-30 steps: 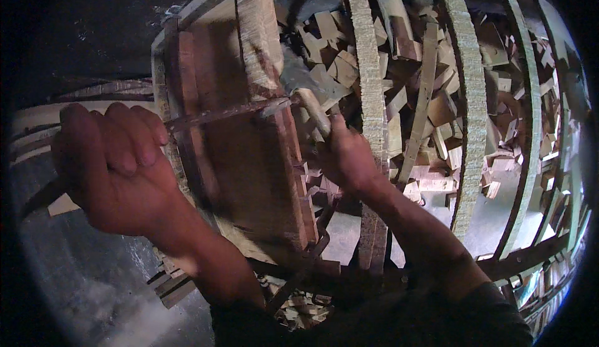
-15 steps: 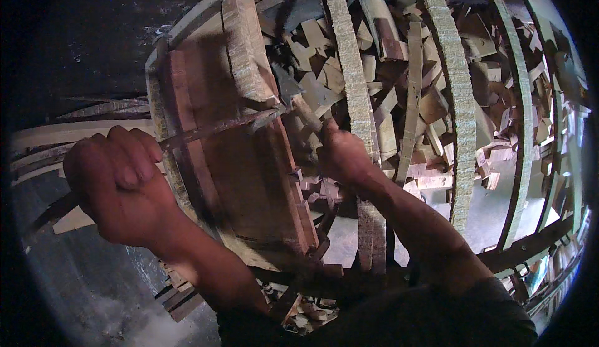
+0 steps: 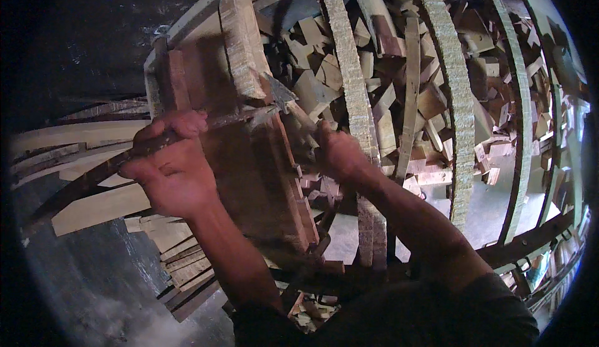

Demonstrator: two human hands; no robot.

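Left hand (image 3: 176, 175) slid inward | bar (image 3: 87, 183) across it, grip loosened | right hand (image 3: 344, 155) clenching handle (image 3: 302, 117)

The left forearm (image 3: 237, 260) comes in between 6 and 7 o'clock and points toward 11. The left hand (image 3: 175, 175) lies at 9 o'clock, palm facing the camera, its fingers bent and its thumb apart from them. The right forearm (image 3: 421, 222) enters at 4 o'clock; the right hand (image 3: 343, 155), near the centre toward 3 o'clock, is tightly closed.
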